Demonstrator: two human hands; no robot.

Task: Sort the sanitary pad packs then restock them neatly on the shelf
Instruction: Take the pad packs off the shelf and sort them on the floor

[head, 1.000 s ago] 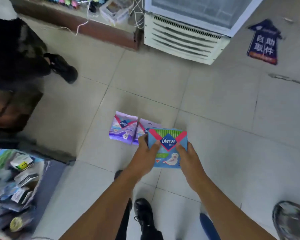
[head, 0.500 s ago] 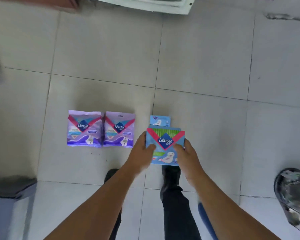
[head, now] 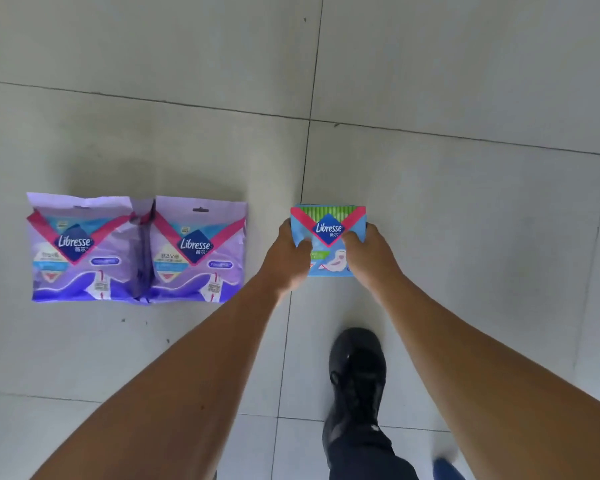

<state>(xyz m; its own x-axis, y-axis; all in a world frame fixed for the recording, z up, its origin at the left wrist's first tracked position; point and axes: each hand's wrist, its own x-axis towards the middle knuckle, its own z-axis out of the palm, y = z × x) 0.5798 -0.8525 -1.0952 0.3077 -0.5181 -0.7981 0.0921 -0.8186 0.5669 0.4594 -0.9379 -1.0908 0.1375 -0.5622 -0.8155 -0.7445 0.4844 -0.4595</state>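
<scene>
Sorting under way, shelf restocking not begun.
Both the left hand and right hand grip a small blue plastic pad pack low over the tiled floor; two purple plastic pad packs lie side by side left of the hands.

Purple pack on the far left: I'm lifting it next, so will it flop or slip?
The far-left purple pack looks creased and soft, so it will probably sag. Its glossy film may slip. It lies flat, so tipping seems unlikely.

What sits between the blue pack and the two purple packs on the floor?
Nothing visible: only bare floor separates the blue pack, held at its sides by the left hand and right hand, from the nearer purple pack.
</scene>
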